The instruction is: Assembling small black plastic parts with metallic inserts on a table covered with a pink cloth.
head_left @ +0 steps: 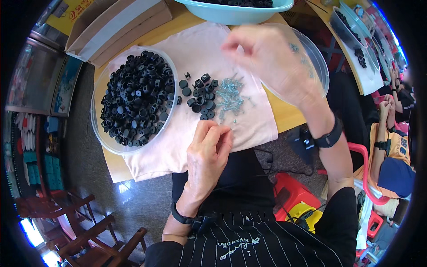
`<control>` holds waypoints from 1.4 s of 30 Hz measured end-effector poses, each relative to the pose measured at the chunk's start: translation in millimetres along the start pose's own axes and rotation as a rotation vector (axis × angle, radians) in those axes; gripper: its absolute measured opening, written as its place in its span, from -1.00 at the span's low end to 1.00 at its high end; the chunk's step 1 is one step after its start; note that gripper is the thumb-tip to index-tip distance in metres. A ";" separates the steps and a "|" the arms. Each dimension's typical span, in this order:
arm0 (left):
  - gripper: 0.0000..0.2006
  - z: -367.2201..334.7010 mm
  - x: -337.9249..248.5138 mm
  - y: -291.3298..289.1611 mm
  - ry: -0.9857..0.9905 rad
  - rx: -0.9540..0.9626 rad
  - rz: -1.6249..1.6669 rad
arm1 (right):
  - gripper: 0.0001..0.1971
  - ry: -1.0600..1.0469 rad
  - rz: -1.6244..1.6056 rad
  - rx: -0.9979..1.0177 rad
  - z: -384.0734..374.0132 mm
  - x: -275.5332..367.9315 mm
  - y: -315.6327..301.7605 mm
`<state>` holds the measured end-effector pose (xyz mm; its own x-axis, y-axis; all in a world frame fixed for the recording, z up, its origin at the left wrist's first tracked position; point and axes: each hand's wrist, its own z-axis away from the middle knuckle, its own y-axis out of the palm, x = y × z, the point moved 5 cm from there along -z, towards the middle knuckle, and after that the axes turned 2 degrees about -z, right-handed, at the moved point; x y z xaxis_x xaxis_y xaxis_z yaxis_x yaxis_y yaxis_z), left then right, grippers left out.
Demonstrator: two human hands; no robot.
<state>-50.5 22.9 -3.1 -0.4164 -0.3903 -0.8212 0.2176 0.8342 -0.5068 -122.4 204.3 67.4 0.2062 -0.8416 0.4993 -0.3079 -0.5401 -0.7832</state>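
My left hand [207, 149] is at the near edge of the cloth, its fingertips pressed together in a pinch; whatever lies between them is hidden. Over the far right of the cloth hangs my right hand [273, 58], smeared by motion, so its fingers are not clear. Between the hands is a heap of small silver screws [231, 95]. Just left of it sits a small cluster of black plastic parts [203, 100]. Farther left, a round clear tub lid or shallow tray [94, 127] holds a large pile of black ring-shaped and capped parts [135, 95].
The pale pink cloth [195, 44] covers the wooden table [278, 104]. A light blue basin [240, 15] with black parts stands at the far edge, a cardboard box [120, 26] at far left. Under my right forearm lies a clear round tray [318, 58] with several screws. Other people sit at right.
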 end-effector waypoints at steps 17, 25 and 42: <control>-0.87 6.5 15.3 -2.2 -0.115 -0.073 0.379 | -0.85 -0.044 -0.075 0.144 22.1 12.7 40.2; -0.84 7.4 21.7 -5.5 -0.109 -0.123 0.480 | -0.85 0.361 -0.804 0.114 73.2 24.2 20.9; -0.86 7.2 2.3 -12.9 -0.138 -0.111 0.802 | -0.74 0.493 -1.503 -0.042 136.7 29.7 40.3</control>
<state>-47.9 8.4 -0.3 -0.0574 0.3024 -0.9514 0.3108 0.9111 0.2708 -1.7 158.6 -0.1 0.0272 0.5244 0.8510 -0.1354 -0.8415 0.5229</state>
